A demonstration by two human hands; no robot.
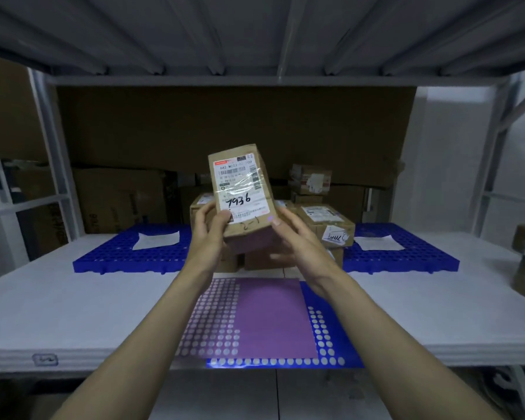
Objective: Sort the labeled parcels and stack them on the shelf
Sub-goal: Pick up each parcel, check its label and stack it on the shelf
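The small cardboard parcel (pixel 242 194), held upright above the shelf (pixel 73 298), is gripped at its lower edge by the left hand (pixel 210 230) while the right hand (pixel 296 237), fingers apparently straight, steadies its side; it appears light, rigid and tape-slick.

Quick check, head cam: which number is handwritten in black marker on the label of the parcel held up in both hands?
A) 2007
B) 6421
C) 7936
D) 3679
C: the brown parcel, gripped by the left hand with the right hand at its lower right edge, shows "7936" in black marker across its white label.
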